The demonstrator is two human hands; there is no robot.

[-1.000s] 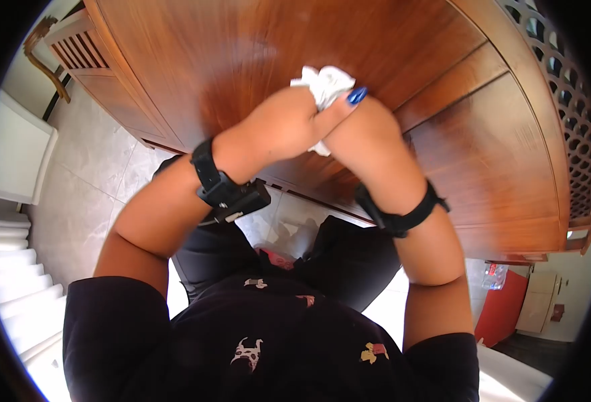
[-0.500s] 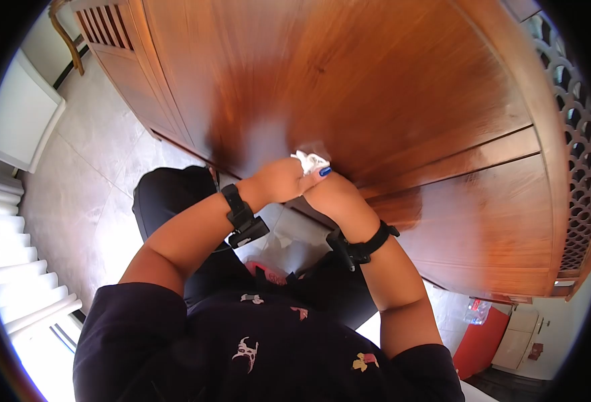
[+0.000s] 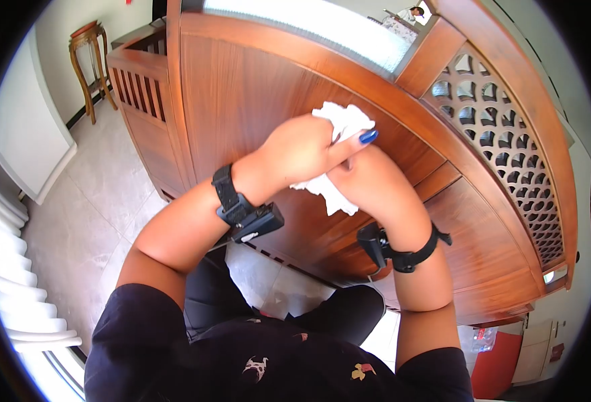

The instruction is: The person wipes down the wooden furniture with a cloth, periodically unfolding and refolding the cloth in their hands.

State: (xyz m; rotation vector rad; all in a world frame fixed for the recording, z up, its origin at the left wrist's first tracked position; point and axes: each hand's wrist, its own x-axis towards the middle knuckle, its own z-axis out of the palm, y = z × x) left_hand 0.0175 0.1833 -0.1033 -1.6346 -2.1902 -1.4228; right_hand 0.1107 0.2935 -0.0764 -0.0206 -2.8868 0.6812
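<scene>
In front of a reddish-brown wooden cabinet panel [image 3: 248, 87], my two hands meet around a crumpled white cloth or tissue [image 3: 346, 120]. My left hand [image 3: 299, 153] is closed on it, its blue-nailed thumb lying across my right hand. Partly hidden under that thumb, my right hand [image 3: 366, 175] is closed too, with its fingers out of sight. Part of the white material sticks out above the hands and part hangs below them. Each wrist wears a black strap with a small black device.
A carved lattice panel [image 3: 503, 151] curves along the cabinet's right side. To the left stand a slatted wooden section [image 3: 138, 94] and a tall wooden stand [image 3: 89, 67]. White curtains [image 3: 14, 268] hang at far left. A clear plastic bottle [image 3: 484, 338] is at lower right.
Both hands have come up, still together, and more of the white material shows. My view has tilted up, bringing the cabinet's upper edge and more of the lattice into sight.
</scene>
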